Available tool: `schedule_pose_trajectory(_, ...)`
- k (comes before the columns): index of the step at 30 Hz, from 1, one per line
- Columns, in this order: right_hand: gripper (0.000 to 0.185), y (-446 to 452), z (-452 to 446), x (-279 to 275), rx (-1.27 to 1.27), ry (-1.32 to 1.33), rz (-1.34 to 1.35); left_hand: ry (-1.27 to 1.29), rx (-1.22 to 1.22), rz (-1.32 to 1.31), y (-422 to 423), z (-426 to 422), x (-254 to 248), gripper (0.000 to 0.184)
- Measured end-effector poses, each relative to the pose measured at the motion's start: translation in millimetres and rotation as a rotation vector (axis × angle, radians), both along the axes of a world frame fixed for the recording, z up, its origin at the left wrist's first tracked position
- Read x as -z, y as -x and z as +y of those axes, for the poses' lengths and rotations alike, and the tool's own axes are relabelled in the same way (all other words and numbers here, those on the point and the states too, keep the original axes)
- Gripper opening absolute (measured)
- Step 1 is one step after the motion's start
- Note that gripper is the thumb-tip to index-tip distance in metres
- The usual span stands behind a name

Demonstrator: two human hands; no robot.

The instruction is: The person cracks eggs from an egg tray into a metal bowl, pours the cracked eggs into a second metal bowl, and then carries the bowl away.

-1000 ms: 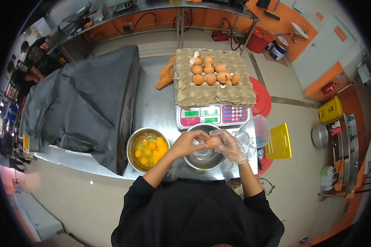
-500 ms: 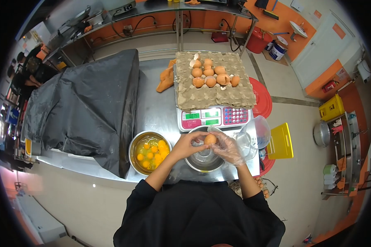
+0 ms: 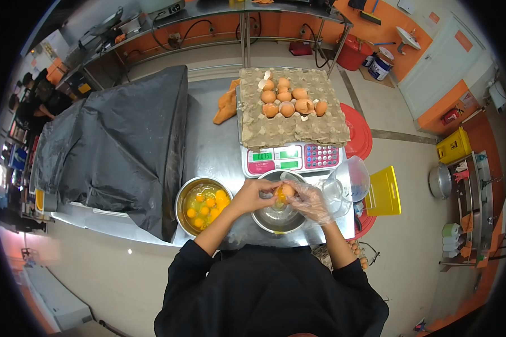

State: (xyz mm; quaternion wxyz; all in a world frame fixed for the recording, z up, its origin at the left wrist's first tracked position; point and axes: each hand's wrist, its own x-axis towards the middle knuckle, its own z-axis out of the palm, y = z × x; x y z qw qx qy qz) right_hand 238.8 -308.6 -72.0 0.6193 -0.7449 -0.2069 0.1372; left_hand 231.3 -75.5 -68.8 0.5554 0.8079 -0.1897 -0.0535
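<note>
A cracked egg [image 3: 287, 190] is held above a steel bowl [image 3: 264, 226], with yolk and clear white hanging from its opening. My bare left hand [image 3: 252, 196] pinches the egg's left side with thumb and fingers. On the other side my right hand [image 3: 311, 203], in a clear plastic glove, is closed around the shell. Left of my hands stands a second steel bowl [image 3: 178, 209] holding several yolks in egg white. Ahead, a cardboard egg tray [image 3: 258, 130] carries several brown eggshells [image 3: 287, 109], some visibly broken.
The tray rests on a digital scale [image 3: 271, 168]. Clear plastic jugs [image 3: 351, 178] stand right of the bowl, near a yellow container [image 3: 383, 192]. Black sheeting [image 3: 118, 140] covers something large at left. An orange cloth [image 3: 226, 106] lies by the tray. Two people [image 3: 42, 101] are far left.
The egg, which looked whole, has opened between my hands. Yolk and white now show below the shell, over the bowl. My hands have stayed nearly in place.
</note>
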Motion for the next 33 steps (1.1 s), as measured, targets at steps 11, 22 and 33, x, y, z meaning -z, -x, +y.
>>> schedule_pose_trajectory(11, 0.050, -8.3, -12.3, -52.0, -0.122, 0.172, -0.387, 0.054, 0.107, -0.148, -10.8, 8.4, -34.2, 0.039)
schedule_pose_trajectory(22, 0.053, 13.3, -7.8, -52.5, -0.053, 0.257, -0.364, 0.427, -0.021, 0.172, 17.9, 4.4, -37.4, 0.036)
schedule_pose_trajectory(33, 0.057, 13.7, 6.8, -17.4, 0.160, -0.792, 0.657, -0.024, -0.034, -0.266, 5.0, -32.1, -48.5, 0.037)
